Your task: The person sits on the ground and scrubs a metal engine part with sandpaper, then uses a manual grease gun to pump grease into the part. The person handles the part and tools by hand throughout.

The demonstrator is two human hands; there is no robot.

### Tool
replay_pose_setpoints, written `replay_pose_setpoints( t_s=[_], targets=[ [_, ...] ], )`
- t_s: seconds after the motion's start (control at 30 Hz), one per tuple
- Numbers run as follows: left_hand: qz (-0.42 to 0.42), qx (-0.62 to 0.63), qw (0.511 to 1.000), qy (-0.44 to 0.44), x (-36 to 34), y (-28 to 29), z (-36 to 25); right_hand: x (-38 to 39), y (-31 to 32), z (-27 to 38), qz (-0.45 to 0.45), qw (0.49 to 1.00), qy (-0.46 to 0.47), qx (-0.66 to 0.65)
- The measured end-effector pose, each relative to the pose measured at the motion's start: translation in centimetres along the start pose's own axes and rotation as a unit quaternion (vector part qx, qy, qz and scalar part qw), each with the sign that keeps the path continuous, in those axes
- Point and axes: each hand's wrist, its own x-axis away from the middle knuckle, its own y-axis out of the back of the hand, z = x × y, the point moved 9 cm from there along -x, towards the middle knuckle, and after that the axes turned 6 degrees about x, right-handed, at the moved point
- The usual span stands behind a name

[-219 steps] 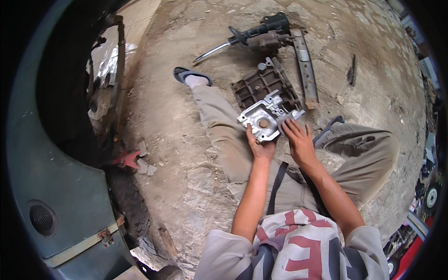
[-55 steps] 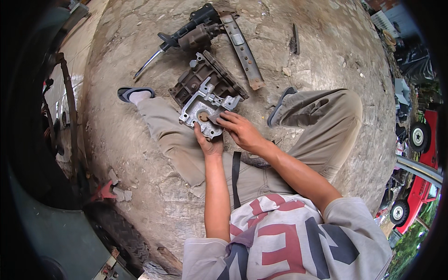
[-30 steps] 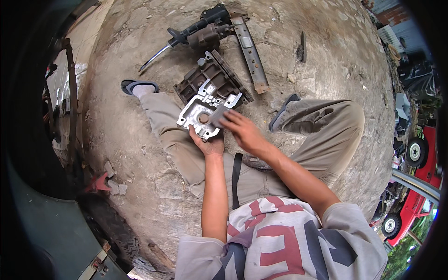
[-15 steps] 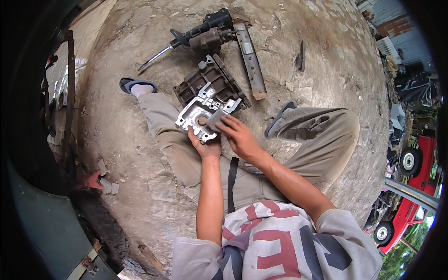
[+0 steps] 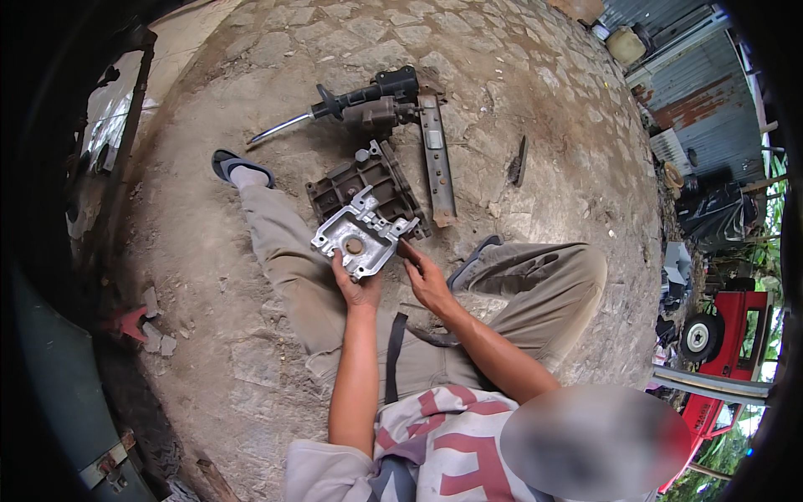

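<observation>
Left hand point(image 5: 360, 289) closed on the near edge of a silver housing point(image 5: 337, 231); right hand point(image 5: 429, 286) half-curled around a brown piece point(image 5: 407, 250) beside it. The housing, just near of a ribbed block point(image 5: 335, 185), faces upward, long axis near-left to far-right.

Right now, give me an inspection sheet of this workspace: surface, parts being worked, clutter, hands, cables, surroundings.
Surface: rough, uneven stone-and-dirt ground.
Parts: silver casting, hollow side up, over the near end of the dark casting in view, contact unclear; flat brown piece by its right edge.
Clutter: strut, brown cylinder and metal bar bunched beyond; dark strip farther right; red object and grey chunks at left.
Hands: left hand grips the silver casting's near edge; right hand holds the flat brown piece.
Cables: nothing seen; black strap on the lap.
Surroundings: red vehicle and corrugated sheeting at right; green panel at lower left.
</observation>
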Motion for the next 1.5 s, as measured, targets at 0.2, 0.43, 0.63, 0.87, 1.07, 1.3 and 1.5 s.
replay_pose_setpoints(
  t_s=[0.2,0.43,0.63,0.87,1.07,1.3,1.5],
  targets=[
    [0.002,-0.037,0.999,-0.036,-0.3,1.2,-1.0,1.6,-0.3,6.1,-0.017,0.976,0.19,0.103],
    [0.02,0.0,0.998,-0.055,0.0,0.9,-0.6,3.3,-2.0,4.8,0.047,0.961,0.179,0.205],
    [0.031,0.03,0.998,-0.049,-0.9,1.4,-1.1,1.6,-2.8,3.7,0.045,0.989,0.081,0.116],
    [0.017,0.011,0.999,-0.045,-0.9,1.3,-1.2,0.8,-4.4,0.8,-0.012,0.997,0.008,0.071],
    [-0.009,0.009,1.0,-0.019,-0.4,1.9,-1.5,1.2,-2.3,0.0,-0.045,0.997,-0.068,0.01],
    [0.004,-0.008,1.0,0.003,0.2,0.4,-1.6,-2.5,2.3,2.2,-0.065,0.997,-0.034,-0.017],
    [0.007,-0.015,1.0,-0.014,0.4,-0.5,-1.3,-5.8,0.6,2.3,-0.02,0.989,0.07,0.129]
  ],
)
